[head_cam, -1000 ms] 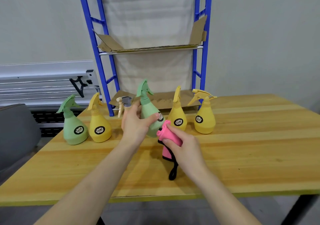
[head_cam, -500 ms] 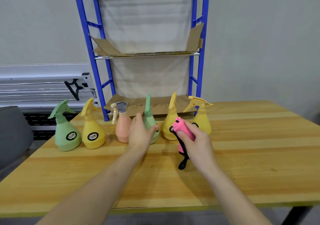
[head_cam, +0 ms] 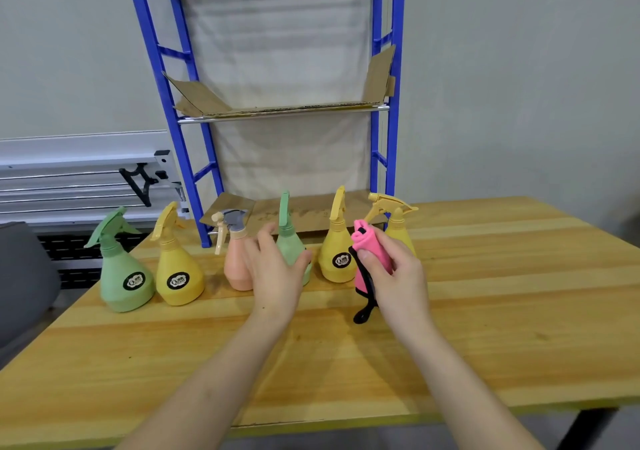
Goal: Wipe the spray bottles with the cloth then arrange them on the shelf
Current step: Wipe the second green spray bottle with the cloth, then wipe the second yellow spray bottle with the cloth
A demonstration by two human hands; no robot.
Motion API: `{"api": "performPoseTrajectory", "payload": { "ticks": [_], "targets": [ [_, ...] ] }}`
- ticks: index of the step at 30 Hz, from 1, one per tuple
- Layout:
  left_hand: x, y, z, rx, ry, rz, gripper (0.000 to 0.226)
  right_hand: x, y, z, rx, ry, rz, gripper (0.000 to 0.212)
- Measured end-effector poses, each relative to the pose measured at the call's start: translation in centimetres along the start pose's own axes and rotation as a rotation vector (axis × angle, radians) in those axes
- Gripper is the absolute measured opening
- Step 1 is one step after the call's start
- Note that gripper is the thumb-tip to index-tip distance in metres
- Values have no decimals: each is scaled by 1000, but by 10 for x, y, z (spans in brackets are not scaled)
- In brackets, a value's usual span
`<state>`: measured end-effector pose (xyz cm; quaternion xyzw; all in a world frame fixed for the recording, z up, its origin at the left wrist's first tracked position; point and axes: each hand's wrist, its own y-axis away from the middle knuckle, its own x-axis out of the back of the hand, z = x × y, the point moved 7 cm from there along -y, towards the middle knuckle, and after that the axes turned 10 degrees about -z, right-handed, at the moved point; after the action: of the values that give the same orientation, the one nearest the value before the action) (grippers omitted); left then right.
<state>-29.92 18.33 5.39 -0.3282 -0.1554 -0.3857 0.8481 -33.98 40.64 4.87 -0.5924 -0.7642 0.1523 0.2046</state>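
Several spray bottles stand in a row on the wooden table [head_cam: 485,311]: a green bottle [head_cam: 126,276], a yellow bottle [head_cam: 178,273], a peach bottle [head_cam: 235,262], a middle green bottle [head_cam: 287,238], and two more yellow ones [head_cam: 334,252] [head_cam: 398,228]. My left hand [head_cam: 277,276] wraps round the middle green bottle, which stands upright, thumb on its right side. My right hand [head_cam: 394,276] grips a rolled pink cloth [head_cam: 370,248] with black trim, just right of that bottle and in front of the yellow ones. Behind the row rises the blue shelf rack [head_cam: 284,115], lined with cardboard.
The rack's lowest cardboard-lined shelf [head_cam: 304,210] lies at table height just behind the bottles. A grey chair [head_cam: 20,276] is at the left edge. Grey wall rails with a black bracket [head_cam: 138,183] run behind the left bottles.
The middle green bottle, held tilted above the table against the cloth a second ago, now stands upright in the row. My right hand has drawn the cloth up and to the right.
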Motion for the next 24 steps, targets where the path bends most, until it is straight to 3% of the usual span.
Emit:
{"api": "performPoseTrajectory", "payload": {
  "ticks": [5,8,13,19,24],
  "targets": [
    [1,3,52,-192,36,7,40,7,-1,-5,10,-9,28,37],
    [-16,-7,75,-278,7,-49,37,13,-1,-11,32,12,51,39],
    [-43,-33,71,-142,-35,-127,45,26,4,-19,61,30,108,39],
    [-46,-44,57,-36,6,-100,13,33,7,-20,44,22,113,38],
    [-38,-34,54,18,99,-100,10,31,7,-20,33,20,114,38]
  ]
}}
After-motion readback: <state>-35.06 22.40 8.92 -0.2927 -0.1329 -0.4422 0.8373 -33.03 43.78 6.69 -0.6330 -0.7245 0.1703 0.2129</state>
